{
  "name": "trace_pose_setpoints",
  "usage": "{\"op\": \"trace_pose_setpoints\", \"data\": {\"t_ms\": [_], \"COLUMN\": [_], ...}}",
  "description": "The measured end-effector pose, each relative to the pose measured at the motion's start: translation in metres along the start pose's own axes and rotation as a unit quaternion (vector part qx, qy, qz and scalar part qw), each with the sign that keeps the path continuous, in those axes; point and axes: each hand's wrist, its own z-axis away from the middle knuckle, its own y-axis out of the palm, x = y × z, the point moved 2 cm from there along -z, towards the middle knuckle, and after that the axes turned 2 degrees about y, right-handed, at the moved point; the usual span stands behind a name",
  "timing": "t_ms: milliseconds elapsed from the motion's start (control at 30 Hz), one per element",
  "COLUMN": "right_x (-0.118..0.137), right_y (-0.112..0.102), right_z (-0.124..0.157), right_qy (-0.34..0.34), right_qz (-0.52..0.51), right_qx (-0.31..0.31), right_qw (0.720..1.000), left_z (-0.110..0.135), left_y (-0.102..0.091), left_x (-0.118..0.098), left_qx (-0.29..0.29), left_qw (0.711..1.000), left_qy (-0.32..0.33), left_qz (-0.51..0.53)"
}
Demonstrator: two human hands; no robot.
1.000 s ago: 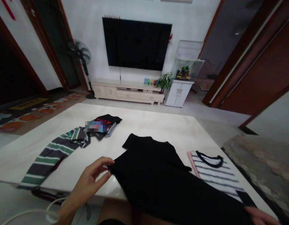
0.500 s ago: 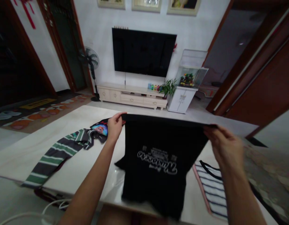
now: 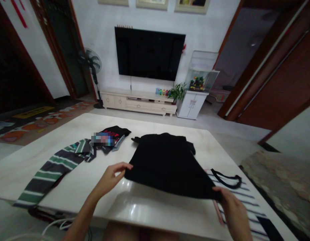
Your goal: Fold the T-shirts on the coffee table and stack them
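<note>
A black T-shirt [image 3: 167, 162] lies spread on the pale glossy table [image 3: 155, 211], its near hem raised a little. My left hand [image 3: 111, 177] pinches the hem's left corner. My right hand [image 3: 230, 207] grips the hem's right corner, close to the table's near right side. The shirt's far end with its sleeves rests flat toward the middle of the table.
A white shirt with black stripes and a pink edge [image 3: 235, 197] lies under my right hand. A green-striped garment [image 3: 54, 167] and a dark printed shirt [image 3: 109, 135] lie on the left. White cables [image 3: 54, 227] hang below the near edge.
The black T-shirt was held up in the air with its print facing me; now it is laid back down flat, and both hands have come nearer to me at its hem.
</note>
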Motion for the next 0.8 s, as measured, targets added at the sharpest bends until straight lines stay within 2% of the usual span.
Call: {"op": "trace_pose_setpoints", "data": {"t_ms": [67, 133, 233, 333, 400, 467, 533, 633, 700, 800], "right_x": [-0.048, -0.088, -0.115, -0.102, -0.082, -0.064, -0.056, -0.059, -0.066, -0.076], "right_y": [0.011, 0.017, 0.021, 0.031, 0.05, 0.075, 0.103, 0.134, 0.146, 0.153], "right_z": [0.02, 0.035, 0.043, 0.029, 0.01, -0.012, -0.038, -0.08, -0.105, -0.133], "right_qy": [0.051, 0.071, 0.073, 0.031, -0.039, -0.108, -0.141, -0.136, -0.131, -0.124], "right_qz": [-0.002, 0.025, 0.107, 0.174, 0.194, 0.209, 0.231, 0.271, 0.303, 0.344], "right_qx": [0.09, 0.154, 0.16, 0.133, 0.131, 0.134, 0.135, 0.119, 0.11, 0.124], "right_qw": [0.995, 0.985, 0.978, 0.975, 0.971, 0.963, 0.953, 0.945, 0.937, 0.923], "left_z": [0.032, 0.055, 0.059, 0.026, -0.01, -0.049, -0.088, -0.136, -0.155, -0.164], "left_y": [0.013, 0.018, 0.019, 0.026, 0.041, 0.062, 0.08, 0.09, 0.085, 0.073], "left_x": [0.034, 0.059, 0.067, 0.049, 0.038, 0.037, 0.05, 0.085, 0.109, 0.135], "left_qx": [0.074, 0.115, 0.121, 0.075, 0.054, 0.048, 0.032, -0.008, -0.016, 0.001], "left_qw": [0.994, 0.984, 0.978, 0.984, 0.987, 0.983, 0.972, 0.95, 0.942, 0.937], "left_qy": [-0.067, -0.107, -0.119, -0.083, -0.032, 0.017, 0.019, -0.04, -0.068, -0.083], "left_qz": [-0.044, -0.088, -0.125, -0.137, -0.15, -0.177, -0.233, -0.31, -0.327, -0.34]}}
